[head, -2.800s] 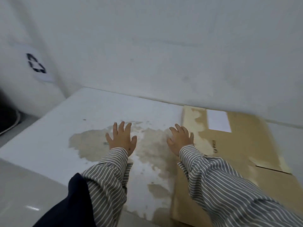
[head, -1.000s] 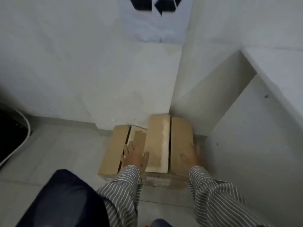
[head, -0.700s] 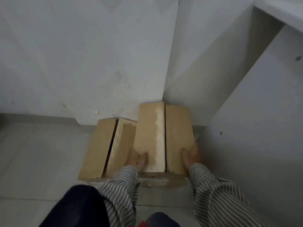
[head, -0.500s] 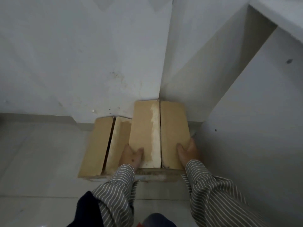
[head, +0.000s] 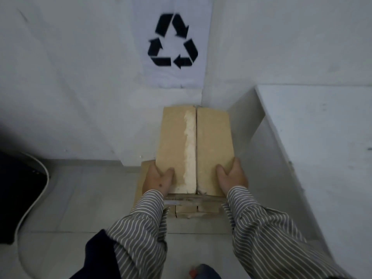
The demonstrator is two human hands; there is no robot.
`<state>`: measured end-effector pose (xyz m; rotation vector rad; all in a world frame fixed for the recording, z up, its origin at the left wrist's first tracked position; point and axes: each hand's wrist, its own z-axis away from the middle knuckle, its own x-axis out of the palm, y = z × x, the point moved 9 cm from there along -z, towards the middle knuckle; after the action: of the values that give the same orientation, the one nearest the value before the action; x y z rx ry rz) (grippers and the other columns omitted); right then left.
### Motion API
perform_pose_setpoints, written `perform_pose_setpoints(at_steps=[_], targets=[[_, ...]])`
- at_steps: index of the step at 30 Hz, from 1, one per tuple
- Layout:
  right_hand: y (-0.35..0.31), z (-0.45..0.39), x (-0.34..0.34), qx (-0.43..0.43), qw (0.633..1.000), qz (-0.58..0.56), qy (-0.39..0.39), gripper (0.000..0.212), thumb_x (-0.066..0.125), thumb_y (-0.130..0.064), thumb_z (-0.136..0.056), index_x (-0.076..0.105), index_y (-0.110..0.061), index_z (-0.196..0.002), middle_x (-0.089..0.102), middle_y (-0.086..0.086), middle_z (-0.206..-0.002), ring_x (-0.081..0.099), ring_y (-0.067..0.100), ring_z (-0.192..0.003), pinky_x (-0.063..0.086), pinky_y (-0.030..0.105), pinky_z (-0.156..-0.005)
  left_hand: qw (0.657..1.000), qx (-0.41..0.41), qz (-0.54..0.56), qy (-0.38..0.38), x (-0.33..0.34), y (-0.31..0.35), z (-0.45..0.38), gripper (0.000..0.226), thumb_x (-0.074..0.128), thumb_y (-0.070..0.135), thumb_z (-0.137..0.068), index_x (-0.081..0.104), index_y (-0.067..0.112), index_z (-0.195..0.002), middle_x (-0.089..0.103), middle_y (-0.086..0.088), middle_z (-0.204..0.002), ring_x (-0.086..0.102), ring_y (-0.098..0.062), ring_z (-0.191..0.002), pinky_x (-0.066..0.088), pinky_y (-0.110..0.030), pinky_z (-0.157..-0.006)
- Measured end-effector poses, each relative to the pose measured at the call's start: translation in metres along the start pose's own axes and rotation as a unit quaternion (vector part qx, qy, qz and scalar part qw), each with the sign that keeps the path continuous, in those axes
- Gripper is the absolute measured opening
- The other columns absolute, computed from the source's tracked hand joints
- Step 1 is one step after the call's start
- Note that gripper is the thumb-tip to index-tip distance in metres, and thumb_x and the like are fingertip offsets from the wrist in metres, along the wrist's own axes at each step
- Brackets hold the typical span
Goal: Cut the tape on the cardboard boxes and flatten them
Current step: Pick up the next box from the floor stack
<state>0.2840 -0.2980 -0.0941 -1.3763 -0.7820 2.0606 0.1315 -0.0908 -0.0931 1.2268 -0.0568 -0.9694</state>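
Two hands, left and right, grip the cardboard box by its near corners, thumbs on top.

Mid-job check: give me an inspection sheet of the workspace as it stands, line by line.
Surface: pale tiled floor.
Job's things: cardboard box, flaps closed, torn pale strip along its centre seam; more cardboard beneath it.
Clutter: small red object at bottom edge, unclear.
Hands: left hand and right hand grip the box's near corners.
Cables: white cable curving over the floor at left.
Surroundings: recycling sign on the wall, white table at right.
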Motion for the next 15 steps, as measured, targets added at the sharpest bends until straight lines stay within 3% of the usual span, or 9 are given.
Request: perform_pose_setpoints(at_steps=[8,15], targets=[[-0.100,0.082,-0.136,-0.055,0.996,-0.043,0.049,0.071,0.050,-0.040,-0.092,0.013,-0.022,-0.150,0.039,0.007,-0.147,0.041,0.031,-0.130,0.032,0.039,-0.107,0.996,0.086,0.003,0.012,-0.061,0.135,0.091,0.050,0.057,0.039,-0.090,0.042,0.018,-0.133,0.054,-0.005,-0.129,0.052,-0.030,-0.115,0.042,-0.041,-0.100],[-0.104,0.114,-0.229,-0.057,0.991,-0.035,0.115,0.072,0.048,-0.043,-0.093,0.011,-0.021,-0.151,0.036,0.008,-0.148,0.039,0.032,-0.131,0.031,0.039,-0.107,0.987,0.158,0.011,-0.026,-0.037,0.201,0.140,0.050,0.057,0.038,-0.089,0.042,0.016,-0.131,0.054,-0.007,-0.127,0.053,-0.031,-0.112,0.044,-0.044,-0.097]])
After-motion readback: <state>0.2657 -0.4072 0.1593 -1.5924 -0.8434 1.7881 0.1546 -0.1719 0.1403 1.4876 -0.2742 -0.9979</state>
